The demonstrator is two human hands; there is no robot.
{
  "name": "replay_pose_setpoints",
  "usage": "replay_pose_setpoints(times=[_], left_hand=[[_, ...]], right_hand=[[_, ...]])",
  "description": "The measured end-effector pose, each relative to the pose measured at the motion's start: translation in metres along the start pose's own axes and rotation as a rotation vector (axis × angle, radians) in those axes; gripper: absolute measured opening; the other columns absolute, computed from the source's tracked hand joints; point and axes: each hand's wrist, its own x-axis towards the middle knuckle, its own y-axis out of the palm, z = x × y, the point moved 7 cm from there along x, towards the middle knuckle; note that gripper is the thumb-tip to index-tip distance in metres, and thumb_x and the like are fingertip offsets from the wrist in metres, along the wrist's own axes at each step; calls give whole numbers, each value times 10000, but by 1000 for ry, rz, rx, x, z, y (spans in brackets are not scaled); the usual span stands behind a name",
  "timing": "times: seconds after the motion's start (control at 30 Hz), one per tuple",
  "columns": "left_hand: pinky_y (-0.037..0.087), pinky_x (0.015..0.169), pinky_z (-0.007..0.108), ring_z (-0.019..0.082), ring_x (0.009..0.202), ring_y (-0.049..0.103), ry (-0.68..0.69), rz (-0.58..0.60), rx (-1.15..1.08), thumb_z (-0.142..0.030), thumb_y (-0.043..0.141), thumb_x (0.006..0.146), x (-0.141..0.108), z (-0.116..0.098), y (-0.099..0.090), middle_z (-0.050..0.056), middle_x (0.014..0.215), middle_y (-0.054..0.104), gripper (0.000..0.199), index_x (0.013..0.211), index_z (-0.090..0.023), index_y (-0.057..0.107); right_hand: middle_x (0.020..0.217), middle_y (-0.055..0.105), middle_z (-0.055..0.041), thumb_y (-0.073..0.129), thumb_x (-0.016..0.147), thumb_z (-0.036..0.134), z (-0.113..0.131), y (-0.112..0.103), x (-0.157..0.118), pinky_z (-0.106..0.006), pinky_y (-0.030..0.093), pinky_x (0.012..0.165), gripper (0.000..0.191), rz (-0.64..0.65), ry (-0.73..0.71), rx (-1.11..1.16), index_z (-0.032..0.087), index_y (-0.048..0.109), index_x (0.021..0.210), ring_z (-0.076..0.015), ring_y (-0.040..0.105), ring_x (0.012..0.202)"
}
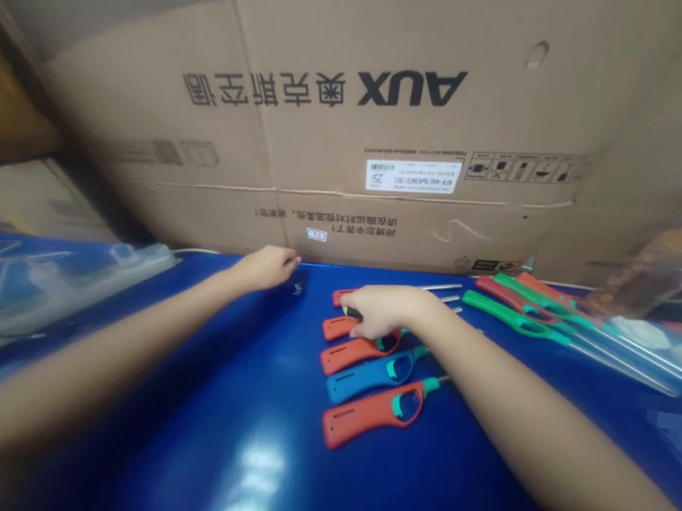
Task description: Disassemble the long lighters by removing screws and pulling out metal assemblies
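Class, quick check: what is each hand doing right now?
Left hand: fingers curled closed; can't tell if anything is inside.
Right hand: closed on a black-and-yellow item.

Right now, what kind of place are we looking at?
Maybe a workbench or packing spot: a row of long-necked lighters on a blue table, and a big AUX cardboard box standing behind.

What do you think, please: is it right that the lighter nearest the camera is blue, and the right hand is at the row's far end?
The colour is wrong: the head view shows the nearest lighter orange-red. The right hand is at the far end.
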Motion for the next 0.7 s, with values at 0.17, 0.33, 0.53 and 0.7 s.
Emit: replay_pose_setpoints(times=[0.17, 0.33, 0.53, 0.7], left_hand=[[492, 724, 323, 260, 881, 706, -15, 52, 13, -345, 369, 991, 3, 8, 28, 108, 932, 750, 359, 829, -203, 655], [508, 779, 363, 293, 953, 703, -15, 42, 15, -367, 337, 1006, -3, 2, 34, 136, 1024, 744, 385, 925, -206, 677], [510, 763, 331, 263, 916, 700, -15, 9, -12, -357, 397, 983, -6, 3, 33, 96, 972, 744, 320, 879, -224, 670], [507, 756, 343, 265, 910, 674, -24, -167, -68, -342, 363, 998, -17, -2, 9, 116, 957, 695, 346, 812, -202, 619]], right_hand=[[839, 627, -36, 614, 785, 308, -1, 0, 1, -313, 334, 507, 240, -2, 0, 19, 204, 595, 1000, -175, 513, 604], [859, 632, -45, 619, 776, 304, -2, 0, 2, -318, 342, 524, 243, -16, 0, 16, 209, 602, 1000, -184, 531, 631], [811, 634, -37, 637, 760, 291, -1, 0, 3, -315, 331, 512, 236, -31, 3, 42, 220, 612, 984, -180, 514, 582], [866, 669, -64, 627, 810, 444, -7, -9, -2, -308, 368, 536, 271, -47, 7, 61, 190, 615, 903, -185, 555, 633]])
